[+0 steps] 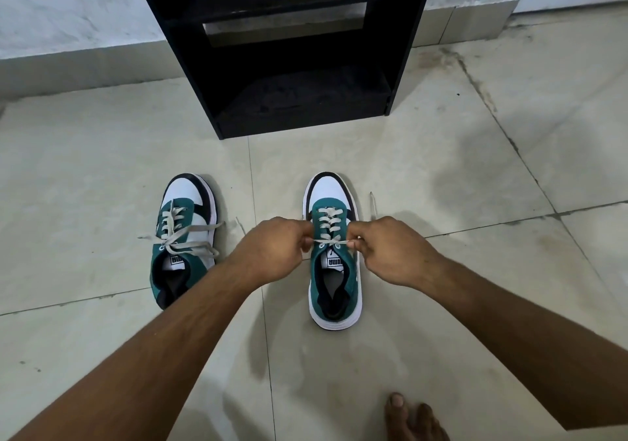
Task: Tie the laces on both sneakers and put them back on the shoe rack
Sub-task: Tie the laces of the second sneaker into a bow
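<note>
Two green, white and black sneakers stand on the tiled floor, toes pointing at the rack. The right sneaker (pixel 334 270) has its cream lace (pixel 331 241) pulled taut sideways across the tongue. My left hand (pixel 272 253) pinches one end of that lace on the shoe's left side. My right hand (pixel 387 250) pinches the other end on its right side, and a loose tip trails on the floor beyond it. The left sneaker (pixel 183 233) stands apart to the left, its lace (pixel 190 240) tied in a loose bow with ends spread out.
A black shoe rack (pixel 299 100) with open shelves stands against the white wall just beyond the sneakers. A bare foot (pixel 411 420) rests on the floor tiles (pixel 441 168) at the bottom right.
</note>
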